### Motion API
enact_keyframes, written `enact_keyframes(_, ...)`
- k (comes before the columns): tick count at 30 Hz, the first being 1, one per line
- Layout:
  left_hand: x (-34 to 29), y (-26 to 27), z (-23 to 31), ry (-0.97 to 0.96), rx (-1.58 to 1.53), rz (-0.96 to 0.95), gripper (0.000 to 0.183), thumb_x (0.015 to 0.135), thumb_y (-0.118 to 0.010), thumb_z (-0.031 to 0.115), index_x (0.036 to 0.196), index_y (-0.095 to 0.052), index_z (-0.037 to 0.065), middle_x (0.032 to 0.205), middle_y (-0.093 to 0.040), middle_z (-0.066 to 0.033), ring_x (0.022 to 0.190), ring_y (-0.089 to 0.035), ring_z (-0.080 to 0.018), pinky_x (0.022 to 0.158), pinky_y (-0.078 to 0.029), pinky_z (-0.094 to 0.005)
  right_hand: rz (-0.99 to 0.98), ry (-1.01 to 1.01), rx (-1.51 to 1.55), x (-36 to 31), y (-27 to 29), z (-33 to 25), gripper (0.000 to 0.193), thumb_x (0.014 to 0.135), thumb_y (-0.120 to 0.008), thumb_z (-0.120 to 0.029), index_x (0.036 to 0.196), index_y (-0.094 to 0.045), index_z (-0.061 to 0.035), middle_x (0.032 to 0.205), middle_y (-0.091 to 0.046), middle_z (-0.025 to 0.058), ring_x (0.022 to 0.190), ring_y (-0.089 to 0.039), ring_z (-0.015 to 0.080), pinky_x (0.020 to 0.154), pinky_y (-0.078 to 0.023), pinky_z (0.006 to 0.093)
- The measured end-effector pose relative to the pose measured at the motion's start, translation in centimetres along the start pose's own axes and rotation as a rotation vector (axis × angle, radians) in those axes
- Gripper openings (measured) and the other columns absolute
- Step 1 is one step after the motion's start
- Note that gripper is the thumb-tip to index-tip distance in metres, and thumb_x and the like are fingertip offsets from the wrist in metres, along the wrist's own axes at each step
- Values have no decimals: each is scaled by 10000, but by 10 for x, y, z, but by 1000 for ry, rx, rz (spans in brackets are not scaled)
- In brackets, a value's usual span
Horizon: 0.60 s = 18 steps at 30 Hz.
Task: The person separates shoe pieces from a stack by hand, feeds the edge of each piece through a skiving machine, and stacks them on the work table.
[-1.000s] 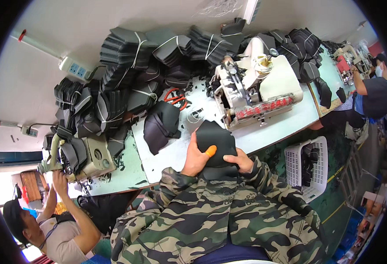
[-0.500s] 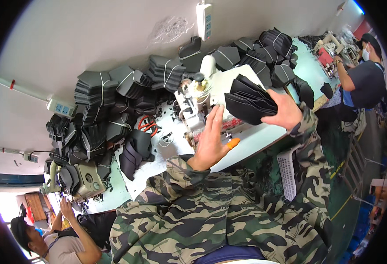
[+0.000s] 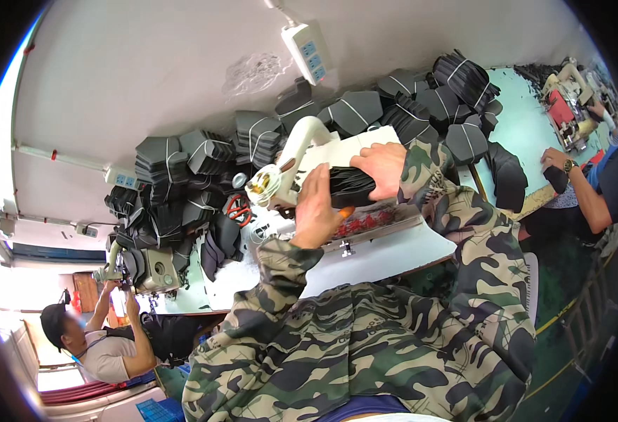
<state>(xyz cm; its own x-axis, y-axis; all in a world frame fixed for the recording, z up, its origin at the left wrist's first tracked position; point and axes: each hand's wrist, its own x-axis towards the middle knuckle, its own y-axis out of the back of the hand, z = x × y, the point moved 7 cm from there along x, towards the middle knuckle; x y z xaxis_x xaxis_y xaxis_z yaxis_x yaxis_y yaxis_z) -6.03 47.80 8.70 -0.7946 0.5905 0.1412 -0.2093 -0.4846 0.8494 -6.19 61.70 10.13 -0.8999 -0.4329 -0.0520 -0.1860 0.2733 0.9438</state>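
- Black stack of flat pieces [image 3: 349, 187]: over the pale machine [image 3: 369, 144], between both hands.
- Right hand [image 3: 381, 169]: grip pinching the stack.
- Left hand [image 3: 314, 212]: grip spread at the stack's left edge, orange cover [image 3: 347, 212] on thumb.
- White table [image 3: 365, 264] beneath; tied bundles [image 3: 160, 160] behind.

My sleeves [image 3: 281, 271]: camouflage in green, brown, black, tan. My thumb cover [image 3: 346, 212], orange; pieces [image 3: 345, 186], black; machine [image 3: 337, 152], cream, red-marked; tabletop [image 3: 379, 257], white.

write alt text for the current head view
In camouflage sleeves, a right hand grips a stack of flat black pieces over a cream machine, the left hand open beside the stack. Tied dark bundles line the wall behind, with co-workers at far left and right.
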Motion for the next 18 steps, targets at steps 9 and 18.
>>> enact_keyframes(9,9,0,-2,-21,38,-24,901,552,-849,121,1298,-362,-19,1257,-451,-226,1226,-400,-384,1019,-353,-432,30,72,463,-10,-2,38,590,595,-756,-282,1102,-544,-68,968,-598,120,962,-584,292,812,-470,414)
enact_keyframes(18,12,-7,12,-135,43,-39,943,557,-859,138,1329,-342,-26,1295,-418,-250,1234,-388,-405,1036,-335,-428,341,59,657,-32,-35,63,934,492,-847,-318,1286,-447,-31,1156,-566,161,1094,-516,325,977,-369,374)
